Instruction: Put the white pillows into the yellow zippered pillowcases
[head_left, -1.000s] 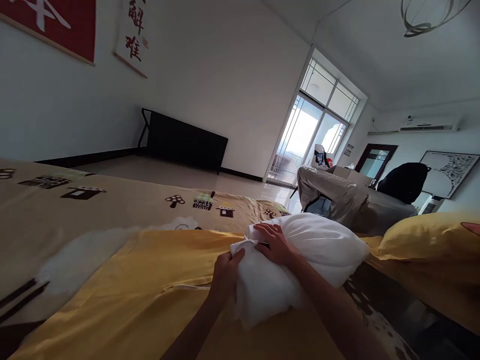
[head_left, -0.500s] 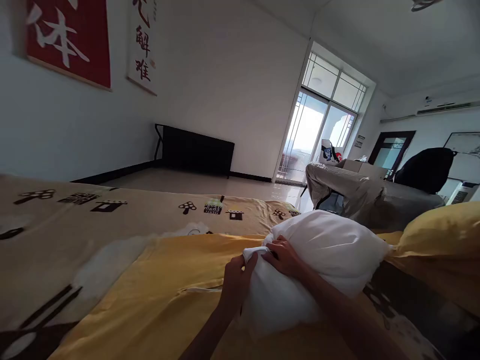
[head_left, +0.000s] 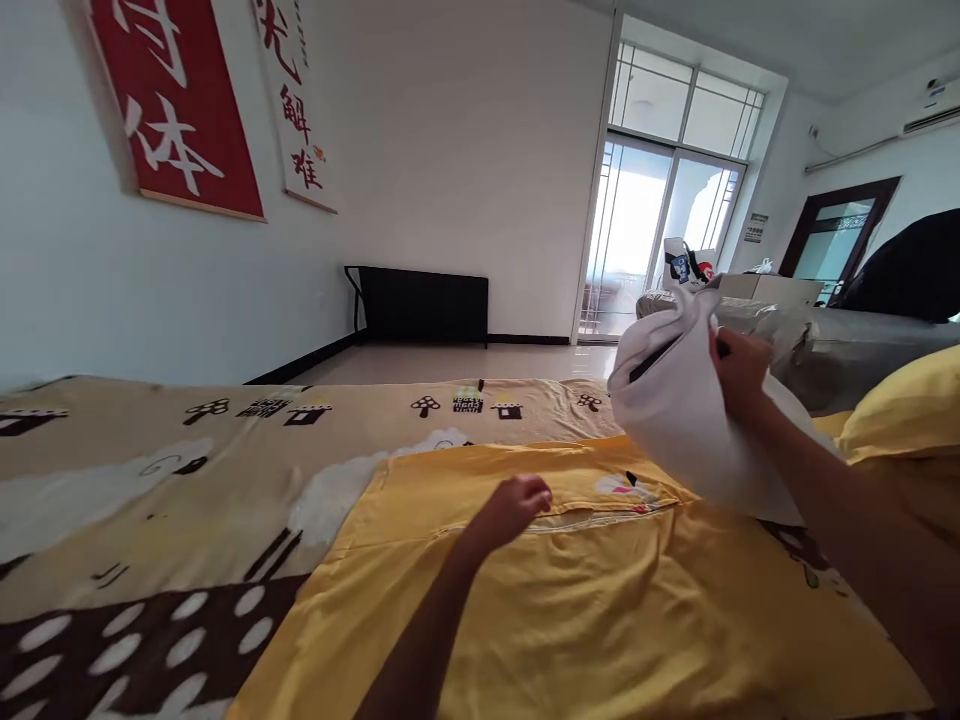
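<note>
A white pillow [head_left: 675,410] hangs tilted, its upper end bunched and raised. My right hand [head_left: 739,370] is closed around the gathered fabric at its side. Below and to the left, a yellow pillowcase [head_left: 585,610] lies flat, with a slit-like opening [head_left: 592,520] edged by a pale strip across it. My left hand [head_left: 514,508] is over the pillowcase, by the left part of this opening. Its fingers are curled together, and whatever they may hold is hidden.
Underneath spreads a beige patterned blanket [head_left: 262,440]. A stuffed yellow pillow [head_left: 907,405] lies at the right edge. Beyond are a plastic-covered piece of furniture [head_left: 862,350], a black folded panel [head_left: 424,305] against the wall and a glass door [head_left: 630,230].
My right hand has lifted the white pillow up and to the right, off the pillowcase. My left hand has let go of the pillow and sits over the uncovered opening. The view has tilted.
</note>
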